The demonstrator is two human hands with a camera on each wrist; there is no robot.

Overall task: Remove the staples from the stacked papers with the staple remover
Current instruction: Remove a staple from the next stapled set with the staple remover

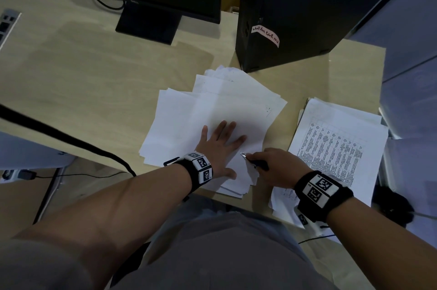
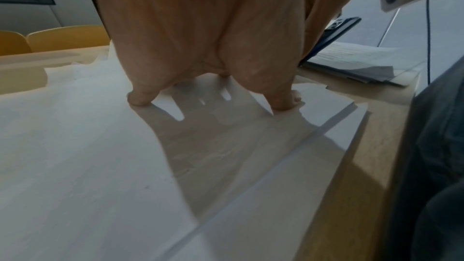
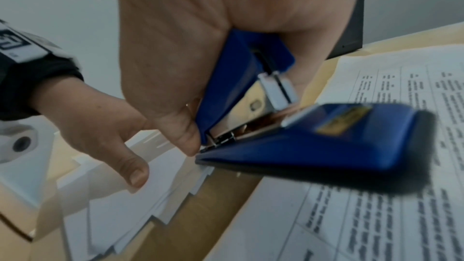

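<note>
The right hand (image 1: 275, 166) is curled round a blue staple remover (image 3: 263, 126), thumb on the upper handle and fingers under the lower one. The handles stand partly apart, so the tool is held but not squeezed home. Its metal tip (image 1: 243, 154) pointing toward about ten o'clock from that hand, straight at the near right corner of the stacked papers (image 1: 212, 112). In the right wrist view the tip sits at the very corner edge of the fanned sheets; whether it has a staple in its teeth I cannot tell, the spot is small and blurred.

Just beside the tip, at nine to ten o'clock from it, the left hand (image 1: 220, 145) lies flat on the top sheet, fingers straight and spread, gripping nothing, pressing the stack down on the desk (image 1: 94, 91). Its fingers point toward one o'clock, and the thumb is near the stack's front edge.

The stack's long axis runs from roughly seven o'clock up to one o'clock, ending near the black computer tower (image 1: 307, 10). The right hand is plainly the nearer one to the working corner. A second pile of printed sheets (image 1: 335, 147) lies at three o'clock, under the right wrist.

I would guess the next pull goes back toward four o'clock, along the tool's own line, while the flat hand keeps the sheets from lifting.
</note>
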